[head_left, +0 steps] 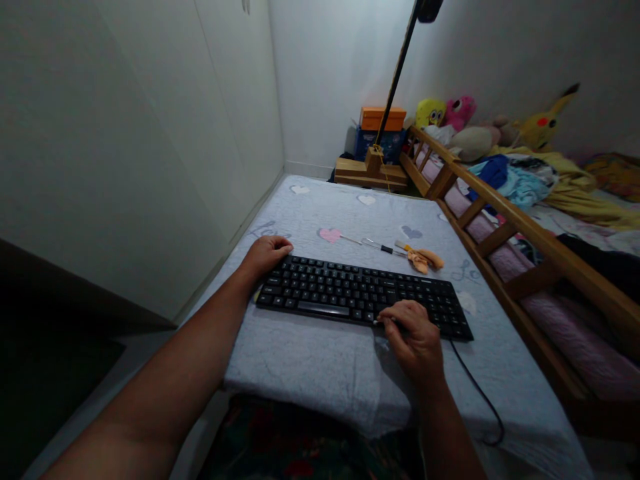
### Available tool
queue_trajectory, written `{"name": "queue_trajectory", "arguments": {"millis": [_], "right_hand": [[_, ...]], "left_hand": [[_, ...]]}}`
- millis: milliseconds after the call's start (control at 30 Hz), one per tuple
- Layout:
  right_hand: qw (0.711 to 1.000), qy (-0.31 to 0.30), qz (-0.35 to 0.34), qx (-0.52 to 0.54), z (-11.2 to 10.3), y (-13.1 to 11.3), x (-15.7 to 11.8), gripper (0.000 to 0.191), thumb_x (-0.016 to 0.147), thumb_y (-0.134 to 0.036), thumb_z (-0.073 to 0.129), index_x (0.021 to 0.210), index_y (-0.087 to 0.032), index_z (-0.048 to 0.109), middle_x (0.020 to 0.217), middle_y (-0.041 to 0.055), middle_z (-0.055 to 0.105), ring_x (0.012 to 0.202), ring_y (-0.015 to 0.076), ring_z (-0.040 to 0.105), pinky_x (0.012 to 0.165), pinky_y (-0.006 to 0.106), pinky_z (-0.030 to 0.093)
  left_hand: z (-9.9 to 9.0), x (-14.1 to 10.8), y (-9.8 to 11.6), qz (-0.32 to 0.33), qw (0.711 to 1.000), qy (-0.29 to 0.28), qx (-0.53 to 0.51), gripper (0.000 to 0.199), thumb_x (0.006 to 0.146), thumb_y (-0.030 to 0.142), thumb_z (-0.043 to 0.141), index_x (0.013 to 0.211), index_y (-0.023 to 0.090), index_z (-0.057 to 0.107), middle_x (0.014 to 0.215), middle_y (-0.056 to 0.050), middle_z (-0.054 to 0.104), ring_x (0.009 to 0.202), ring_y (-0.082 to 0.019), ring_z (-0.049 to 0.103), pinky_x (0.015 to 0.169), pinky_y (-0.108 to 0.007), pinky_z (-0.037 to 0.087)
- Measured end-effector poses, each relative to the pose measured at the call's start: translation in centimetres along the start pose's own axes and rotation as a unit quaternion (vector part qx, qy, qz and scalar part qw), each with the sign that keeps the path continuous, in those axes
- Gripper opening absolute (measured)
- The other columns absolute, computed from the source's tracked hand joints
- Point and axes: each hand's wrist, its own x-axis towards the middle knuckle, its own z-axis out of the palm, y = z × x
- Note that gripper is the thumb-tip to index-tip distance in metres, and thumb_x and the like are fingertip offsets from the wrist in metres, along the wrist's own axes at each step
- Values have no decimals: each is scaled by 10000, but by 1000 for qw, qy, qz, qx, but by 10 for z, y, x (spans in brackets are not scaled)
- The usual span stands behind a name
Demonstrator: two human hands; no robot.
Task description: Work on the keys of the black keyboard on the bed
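A black keyboard point(345, 290) lies on the pale blue cloth of the table point(320, 360). At its upper left corner rests my left hand point(265, 257), fingers pressed together; whether anything is between them cannot be made out. My right hand point(413, 333) is over the keyboard's front edge, right of the space bar, with thumb and fingers pinched on a small thin item with a whitish tip point(377, 323). Behind the keyboard lie a thin stick point(351, 239), a wire tool with a black grip point(386, 249) and a crumpled orange-tan item point(424, 260).
A wooden bed rail point(493, 207) runs along the right side, with clothes and plush toys beyond. Pale cabinet doors point(190, 133) line the left. Behind the table are a wooden stand point(373, 170) with a black pole and an orange box point(383, 119). The keyboard's cable point(477, 387) trails toward the front right.
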Motion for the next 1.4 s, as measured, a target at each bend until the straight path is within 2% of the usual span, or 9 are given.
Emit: {"name": "queue_trajectory", "arguments": {"millis": [200,667,967,1400], "right_hand": [[1000,-2,2,9,0,-2,0,136,873,-147,564,846,-228,671,790,24,661,815,203,593,798,389,457],[999,-31,7,28,8,-4,1,143,890,-175,580,881,-243,706,782,23,693,836,207,613,778,374,481],[999,4,41,23,2,3,-2,137,882,-183,566,844,-225,690,802,40,656,815,203,602,762,376,491],[999,28,37,-7,6,7,-3,122,893,-179,584,908,-221,698,856,52,659,862,217,594,784,392,484]], "left_hand": [[0,1,-4,7,1000,-1,7,314,705,452,610,764,175,748,724,-40,722,718,-216,638,706,-322,464],[0,-1,2,0,1000,4,2,300,701,437,611,752,170,740,734,-42,722,716,-217,638,709,-326,463],[0,-1,1,-6,1000,2,1,292,695,439,621,745,178,741,707,-32,713,712,-215,632,694,-322,469],[0,-2,2,-4,1000,1,-3,310,702,445,610,755,169,741,717,-36,714,695,-207,625,675,-314,457]]}}
